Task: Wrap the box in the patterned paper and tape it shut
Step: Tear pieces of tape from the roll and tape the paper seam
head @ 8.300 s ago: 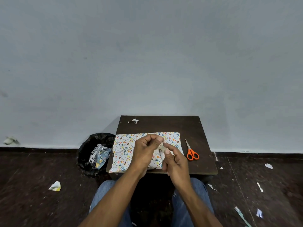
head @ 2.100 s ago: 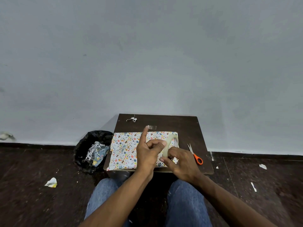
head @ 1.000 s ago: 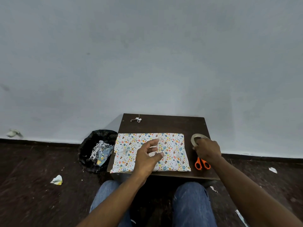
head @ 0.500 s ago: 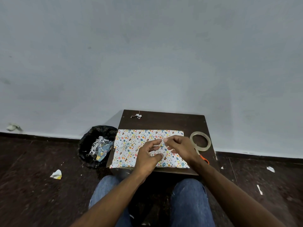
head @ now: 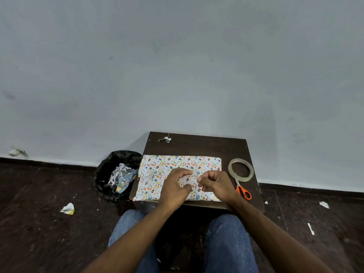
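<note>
Over flat patterned paper (head: pixel 167 166): left hand (head: pixel 174 187), right hand (head: pixel 215 184) grips pinch clear tape strip (head: pixel 194 175).

Matt printed paper (head: pixel 173 164) is seen on a dark smooth wooden table (head: pixel 197 144), beside a glossy clear tape roll (head: pixel 240 170) and orange plastic-handled scissors (head: pixel 243 192).

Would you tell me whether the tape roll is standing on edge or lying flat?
Lying flat: the tape roll shows its full ring on the table.
</note>
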Action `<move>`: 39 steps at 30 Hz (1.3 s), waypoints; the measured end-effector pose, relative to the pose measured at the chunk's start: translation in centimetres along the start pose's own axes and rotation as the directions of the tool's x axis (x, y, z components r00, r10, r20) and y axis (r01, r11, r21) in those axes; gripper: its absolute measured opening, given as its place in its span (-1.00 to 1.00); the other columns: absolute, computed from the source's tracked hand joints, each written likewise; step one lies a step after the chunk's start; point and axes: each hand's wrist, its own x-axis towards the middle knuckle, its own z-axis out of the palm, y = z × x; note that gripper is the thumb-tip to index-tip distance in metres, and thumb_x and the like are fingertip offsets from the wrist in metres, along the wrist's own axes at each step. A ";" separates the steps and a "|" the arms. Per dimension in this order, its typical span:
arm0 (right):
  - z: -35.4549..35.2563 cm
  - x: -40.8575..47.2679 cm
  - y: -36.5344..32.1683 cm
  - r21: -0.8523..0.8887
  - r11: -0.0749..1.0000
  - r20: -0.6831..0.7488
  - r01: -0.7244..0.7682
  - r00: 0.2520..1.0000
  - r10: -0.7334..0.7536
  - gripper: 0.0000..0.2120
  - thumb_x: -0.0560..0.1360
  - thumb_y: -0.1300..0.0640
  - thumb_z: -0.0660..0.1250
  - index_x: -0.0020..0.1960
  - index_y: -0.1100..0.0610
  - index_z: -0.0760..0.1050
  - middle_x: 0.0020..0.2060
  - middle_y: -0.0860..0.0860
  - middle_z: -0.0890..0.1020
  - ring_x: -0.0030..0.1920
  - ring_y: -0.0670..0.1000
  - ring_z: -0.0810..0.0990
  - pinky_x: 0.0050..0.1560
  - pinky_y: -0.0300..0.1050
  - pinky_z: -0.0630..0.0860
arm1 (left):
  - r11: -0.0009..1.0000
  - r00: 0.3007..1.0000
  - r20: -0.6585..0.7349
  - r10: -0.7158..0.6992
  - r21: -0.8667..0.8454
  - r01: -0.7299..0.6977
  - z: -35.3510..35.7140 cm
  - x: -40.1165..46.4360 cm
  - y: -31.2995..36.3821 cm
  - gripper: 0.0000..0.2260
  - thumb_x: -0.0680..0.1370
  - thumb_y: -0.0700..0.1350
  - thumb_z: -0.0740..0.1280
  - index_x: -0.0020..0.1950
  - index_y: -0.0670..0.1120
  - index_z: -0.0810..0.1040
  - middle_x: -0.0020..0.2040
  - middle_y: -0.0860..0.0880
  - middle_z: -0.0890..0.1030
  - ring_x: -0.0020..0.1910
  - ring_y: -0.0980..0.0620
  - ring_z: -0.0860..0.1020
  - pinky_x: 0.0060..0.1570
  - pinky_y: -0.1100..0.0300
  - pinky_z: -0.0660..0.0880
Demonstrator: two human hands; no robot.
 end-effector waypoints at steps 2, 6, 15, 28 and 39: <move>0.0 0.0 0.3 -0.021 1.000 -0.013 -0.006 1.000 0.006 -0.84 0.52 0.27 0.41 -0.24 0.22 0.60 -0.35 0.07 0.65 -0.39 -0.12 0.57 -0.24 -0.25 0.54 | 0.991 1.000 -0.021 0.001 0.134 0.002 -0.2 0.4 -0.5 -0.59 0.48 -0.27 0.41 0.28 0.03 0.54 0.24 0.10 0.50 0.24 0.15 0.48 0.20 0.23 0.42; -0.4 0.0 1.3 -0.071 0.997 -0.081 0.015 0.997 -0.021 -0.80 0.53 0.26 0.40 -0.27 0.23 0.60 -0.33 0.12 0.65 -0.35 -0.09 0.57 -0.23 -0.22 0.53 | 0.896 0.995 -0.081 0.063 0.444 -0.021 -2.0 1.7 -1.7 -0.54 0.50 -0.18 0.38 0.41 -0.02 0.46 0.32 0.01 0.47 0.35 0.01 0.40 0.32 0.08 0.37; 2.3 0.1 4.1 -0.581 0.781 0.149 0.228 0.974 -0.173 -0.83 0.57 0.05 0.35 -0.19 0.02 0.54 0.21 -0.09 0.64 0.23 -0.10 0.55 0.15 -0.12 0.47 | 0.533 0.953 0.300 -0.045 0.814 -0.231 -5.0 5.8 -4.3 -0.44 0.61 0.14 0.22 0.57 0.08 0.15 0.59 0.01 0.15 0.58 0.00 0.03 0.52 -0.11 -0.13; 3.2 0.1 5.8 -0.601 0.778 0.071 0.184 0.981 -0.178 -0.74 0.57 -0.10 0.22 0.00 0.06 0.56 0.26 -0.10 0.61 0.23 0.01 0.59 0.14 0.07 0.54 | 0.216 0.868 0.490 0.086 0.841 -0.496 -5.8 8.0 -4.6 -0.68 0.65 -0.14 0.17 0.40 -0.06 0.42 0.38 -0.05 0.46 0.30 -0.10 0.47 0.00 -0.04 0.57; 3.1 0.6 6.7 -0.594 0.784 0.047 0.180 0.981 -0.190 -0.80 0.59 -0.08 0.26 0.01 0.02 0.56 0.25 -0.13 0.62 0.19 -0.02 0.61 0.11 -0.01 0.54 | 0.223 0.825 0.462 0.326 0.810 -0.542 -5.4 9.1 -4.9 -0.66 0.62 0.01 0.06 -0.07 -0.06 0.59 -0.22 -0.03 0.65 -0.24 -0.10 0.59 -0.20 0.11 0.46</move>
